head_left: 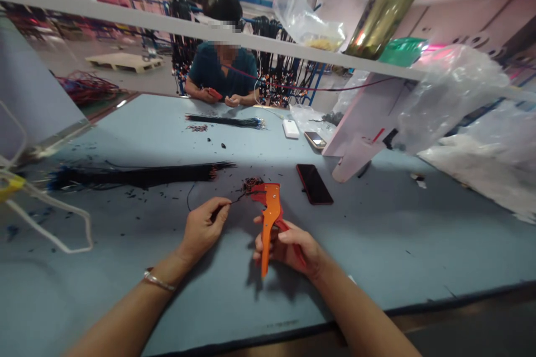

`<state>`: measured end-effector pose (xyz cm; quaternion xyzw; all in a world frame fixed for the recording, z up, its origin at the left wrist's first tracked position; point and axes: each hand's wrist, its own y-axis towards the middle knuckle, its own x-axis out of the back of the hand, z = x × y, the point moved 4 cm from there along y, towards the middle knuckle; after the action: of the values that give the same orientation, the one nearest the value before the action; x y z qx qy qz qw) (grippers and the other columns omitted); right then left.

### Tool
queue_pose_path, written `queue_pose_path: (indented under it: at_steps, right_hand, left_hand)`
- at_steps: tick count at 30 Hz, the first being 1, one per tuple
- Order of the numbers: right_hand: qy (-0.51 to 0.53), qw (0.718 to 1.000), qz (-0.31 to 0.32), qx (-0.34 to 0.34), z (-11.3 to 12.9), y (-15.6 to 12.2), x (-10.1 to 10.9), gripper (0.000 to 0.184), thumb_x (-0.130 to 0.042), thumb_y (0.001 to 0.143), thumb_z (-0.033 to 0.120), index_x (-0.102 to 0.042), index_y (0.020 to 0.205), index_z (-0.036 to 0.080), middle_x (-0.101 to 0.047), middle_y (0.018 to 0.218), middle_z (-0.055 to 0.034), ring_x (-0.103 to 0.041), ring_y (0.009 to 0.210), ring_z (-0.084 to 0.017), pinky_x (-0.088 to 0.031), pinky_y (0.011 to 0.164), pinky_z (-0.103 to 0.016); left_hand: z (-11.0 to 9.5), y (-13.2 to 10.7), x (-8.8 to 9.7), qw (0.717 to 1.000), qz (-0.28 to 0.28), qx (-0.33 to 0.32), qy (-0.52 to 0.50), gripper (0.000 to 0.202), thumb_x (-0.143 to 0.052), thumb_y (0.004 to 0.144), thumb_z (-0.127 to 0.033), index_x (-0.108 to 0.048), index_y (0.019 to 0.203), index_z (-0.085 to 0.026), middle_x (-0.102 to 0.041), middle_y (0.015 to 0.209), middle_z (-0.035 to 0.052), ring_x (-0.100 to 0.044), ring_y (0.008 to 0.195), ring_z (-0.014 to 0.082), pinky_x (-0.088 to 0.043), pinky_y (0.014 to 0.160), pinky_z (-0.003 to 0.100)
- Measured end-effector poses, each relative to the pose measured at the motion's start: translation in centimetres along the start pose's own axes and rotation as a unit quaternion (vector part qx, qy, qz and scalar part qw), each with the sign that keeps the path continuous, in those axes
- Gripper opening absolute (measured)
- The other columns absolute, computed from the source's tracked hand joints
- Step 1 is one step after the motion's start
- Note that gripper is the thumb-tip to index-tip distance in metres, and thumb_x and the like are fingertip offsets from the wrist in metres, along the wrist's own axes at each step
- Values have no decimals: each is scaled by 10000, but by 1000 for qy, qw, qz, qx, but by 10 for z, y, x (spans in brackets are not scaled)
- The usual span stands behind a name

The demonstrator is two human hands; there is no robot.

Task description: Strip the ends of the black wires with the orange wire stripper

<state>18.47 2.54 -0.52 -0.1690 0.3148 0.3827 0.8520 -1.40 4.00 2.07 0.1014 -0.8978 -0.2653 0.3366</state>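
Between the thumb and fingers of my left hand [208,226] is pinched a thin black wire [237,199], its end pointing toward the tool's jaws. Whether the wire lies inside the jaws I cannot tell. My right hand [293,245] is wrapped round the handles of an orange and red wire stripper [271,209], held upright with its head to the left. Behind the stripper's head lies a small heap of cut wire scraps [252,183]. A long bundle of black wires [142,176] rests on the table beyond my left hand.
A dark phone with a red edge [315,184] lies right of the stripper. Across the blue-grey table [389,245] a person [224,70] holds a red tool. Another wire bundle [226,121], a white box [290,129] and a second phone [315,140] lie farther back. A shelf [167,22] crosses above.
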Motion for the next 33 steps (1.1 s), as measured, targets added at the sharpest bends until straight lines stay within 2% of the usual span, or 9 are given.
queue_pose_path:
  at_steps: [2,5,12,20,33]
  right_hand:
    - [23,1000,15,8,1,-2,-5,572,-607,750,332,-417,1278,219,-639,952,-61,-644,960,-280,-482,804,-472]
    - [34,999,19,4,-3,-3,-10,624,-632,726,326,-393,1297,248,-617,943,-43,-652,914,-264,-492,773,-466]
    - [31,999,-2,-27,-16,2,-10,572,-621,698,245,-449,1241,196,-638,865,-40,-676,726,-218,-532,660,-410]
    - [5,999,4,-46,-14,-3,-15,561,-621,689,213,-446,1221,171,-672,845,-66,-695,710,-234,-537,622,-373]
    - [-9,997,11,-72,-16,-8,-15,524,-651,741,319,-472,1206,157,-677,838,-84,-696,706,-234,-526,593,-327]
  left_hand:
    - [-2,1,2,1000,-6,8,-12,168,-516,870,-253,-655,843,-162,-700,759,15,-642,679,128,-495,651,202]
    - [-7,1,4,1000,-4,15,-24,161,-511,870,-250,-645,843,-166,-683,729,6,-621,643,119,-486,614,196]
    - [-6,-2,3,999,5,28,-42,166,-522,859,-257,-649,811,-163,-670,684,-7,-591,579,103,-466,553,182]
    - [-5,-2,2,997,14,38,-61,184,-535,852,-265,-680,823,-157,-700,713,12,-617,607,115,-486,580,189]
    - [-13,-4,1,996,52,17,-72,203,-509,864,-254,-653,761,-154,-632,637,-7,-549,565,100,-441,543,178]
